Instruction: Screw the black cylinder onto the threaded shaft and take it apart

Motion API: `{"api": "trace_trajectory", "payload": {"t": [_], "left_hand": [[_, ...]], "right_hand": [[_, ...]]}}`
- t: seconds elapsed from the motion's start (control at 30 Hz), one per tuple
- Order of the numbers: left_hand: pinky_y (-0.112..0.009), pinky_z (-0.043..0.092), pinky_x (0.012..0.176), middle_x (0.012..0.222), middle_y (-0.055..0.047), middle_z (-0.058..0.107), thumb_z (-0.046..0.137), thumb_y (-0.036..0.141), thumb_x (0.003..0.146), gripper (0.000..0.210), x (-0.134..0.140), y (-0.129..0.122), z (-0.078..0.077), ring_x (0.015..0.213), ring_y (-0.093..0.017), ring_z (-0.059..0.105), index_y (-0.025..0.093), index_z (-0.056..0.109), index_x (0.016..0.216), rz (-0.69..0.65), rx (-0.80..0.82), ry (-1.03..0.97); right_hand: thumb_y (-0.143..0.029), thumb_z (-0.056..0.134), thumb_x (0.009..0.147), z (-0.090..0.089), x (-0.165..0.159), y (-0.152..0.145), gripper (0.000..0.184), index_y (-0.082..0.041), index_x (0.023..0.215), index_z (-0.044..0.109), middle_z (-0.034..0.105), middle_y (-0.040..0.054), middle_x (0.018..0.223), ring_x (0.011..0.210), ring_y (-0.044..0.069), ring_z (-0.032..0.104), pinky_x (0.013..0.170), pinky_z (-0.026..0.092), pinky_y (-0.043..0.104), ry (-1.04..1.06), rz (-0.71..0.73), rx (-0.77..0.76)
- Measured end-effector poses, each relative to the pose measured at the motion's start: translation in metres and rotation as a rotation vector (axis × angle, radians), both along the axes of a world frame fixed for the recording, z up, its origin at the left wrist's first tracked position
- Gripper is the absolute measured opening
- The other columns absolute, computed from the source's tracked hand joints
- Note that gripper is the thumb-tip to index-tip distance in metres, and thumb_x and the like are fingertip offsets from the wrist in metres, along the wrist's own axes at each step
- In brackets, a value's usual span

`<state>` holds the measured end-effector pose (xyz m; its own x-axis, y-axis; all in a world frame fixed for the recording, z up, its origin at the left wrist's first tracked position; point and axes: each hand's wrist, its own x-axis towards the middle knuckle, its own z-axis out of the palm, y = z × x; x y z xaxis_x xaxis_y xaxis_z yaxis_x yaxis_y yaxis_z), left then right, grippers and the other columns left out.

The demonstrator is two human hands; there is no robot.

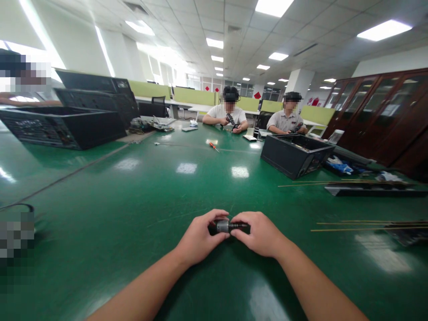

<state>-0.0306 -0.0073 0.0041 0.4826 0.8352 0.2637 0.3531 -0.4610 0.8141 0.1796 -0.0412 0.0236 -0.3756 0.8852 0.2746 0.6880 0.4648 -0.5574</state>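
Low over the green table in front of me, both hands meet at a dark cylindrical metal part (223,226) with a grey collar and a thinner, stepped shaft pointing right. My left hand (198,237) is wrapped around the thicker left end, thumb and fingers closed on it. Around the thin right end, the thumb and fingers of my right hand (262,235) are closed. The fingertips of both hands almost touch near the collar. Palms and fingers hide part of the piece, and its exact kind cannot be made out.
A black computer case (284,156) stands at right, another case (83,129) at left. An orange screwdriver (213,146) lies mid-table. Thin rods and a metal channel (374,191) lie at right. Two people sit opposite, one with a power drill (230,119); another person is at far left.
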Motion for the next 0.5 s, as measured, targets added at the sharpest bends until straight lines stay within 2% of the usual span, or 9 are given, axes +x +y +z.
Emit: {"api": "trace_trajectory", "payload": {"t": [0.13,0.3,0.5], "left_hand": [[-0.031,0.051,0.093,0.105,0.0,0.073,0.074,0.015,0.073,0.043,0.0004,-0.0018,0.0029,0.097,-0.018,0.068,0.024,0.063,0.113,0.005,0.019,0.009],[-0.032,0.051,0.089,0.098,0.0,0.073,0.072,0.018,0.074,0.028,0.0004,-0.005,0.0067,0.091,-0.019,0.067,0.023,0.068,0.101,0.03,0.089,0.091],[-0.032,0.051,0.086,0.096,0.0,0.073,0.073,0.018,0.074,0.028,-0.0007,-0.0055,0.0054,0.089,-0.02,0.067,0.024,0.069,0.101,0.046,0.119,0.092]], "right_hand": [[-0.028,0.065,0.088,-0.0016,-0.0018,0.0007,0.014,-0.024,0.1,0.073,0.074,0.0007,0.097,0.088,0.018,0.067,0.08,0.046,0.028,0.018,0.023,-0.009],[-0.027,0.064,0.089,-0.0045,-0.003,0.0017,0.012,-0.023,0.097,0.073,0.074,0.0004,0.094,0.086,0.017,0.067,0.078,0.046,0.027,0.035,0.028,-0.008],[-0.026,0.064,0.089,-0.0038,-0.0027,0.0016,0.012,-0.023,0.096,0.073,0.074,0.0011,0.093,0.086,0.017,0.067,0.078,0.046,0.028,0.022,0.021,0.012]]}}
